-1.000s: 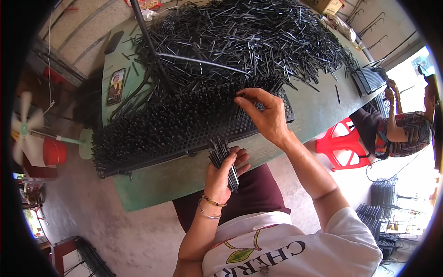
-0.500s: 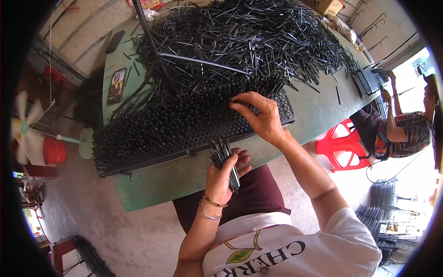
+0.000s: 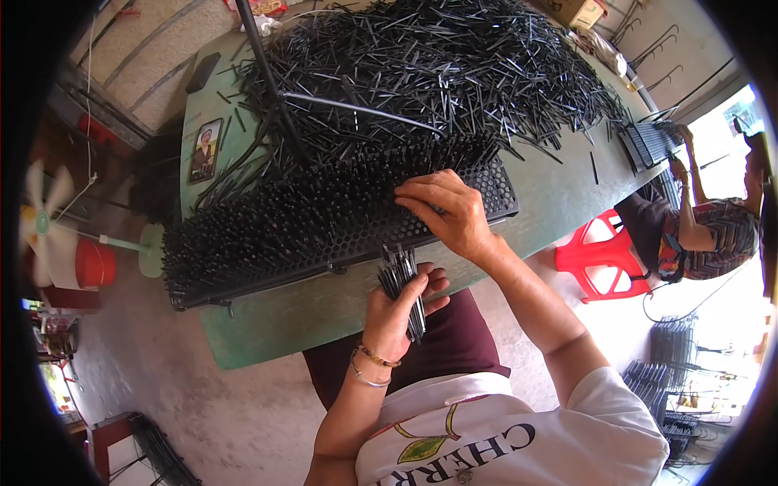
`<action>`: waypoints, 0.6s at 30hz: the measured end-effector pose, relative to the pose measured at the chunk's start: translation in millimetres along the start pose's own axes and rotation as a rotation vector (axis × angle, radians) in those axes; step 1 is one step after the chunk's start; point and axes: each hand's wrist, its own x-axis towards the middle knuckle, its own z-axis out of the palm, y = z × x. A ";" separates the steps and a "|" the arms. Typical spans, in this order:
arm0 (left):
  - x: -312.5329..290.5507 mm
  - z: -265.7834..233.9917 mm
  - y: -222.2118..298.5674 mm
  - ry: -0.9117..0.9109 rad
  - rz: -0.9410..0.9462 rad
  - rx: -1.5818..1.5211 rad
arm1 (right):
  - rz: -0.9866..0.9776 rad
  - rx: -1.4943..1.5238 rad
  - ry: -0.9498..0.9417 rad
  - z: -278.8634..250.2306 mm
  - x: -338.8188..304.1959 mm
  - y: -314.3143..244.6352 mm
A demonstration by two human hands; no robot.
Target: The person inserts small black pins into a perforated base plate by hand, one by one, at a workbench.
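Currently left hand (image 3: 393,316) grips black sticks (image 3: 397,271); right hand (image 3: 455,215), thumb and fingers close together, over perforated rack (image 3: 496,185); can't tell if it's pinching one.

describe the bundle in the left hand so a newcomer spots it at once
On the green table lies a long black holed tray. Nearer the wearer, the left hand holds the bundle of thin black sticks. Unlike the loose pile beyond or the tray's standing sticks, these are gathered in a hand.
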 end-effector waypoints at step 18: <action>-2.5 -9.4 5.3 -0.059 0.041 -0.024 | 0.674 0.243 -0.268 -18.2 -7.2 -41.2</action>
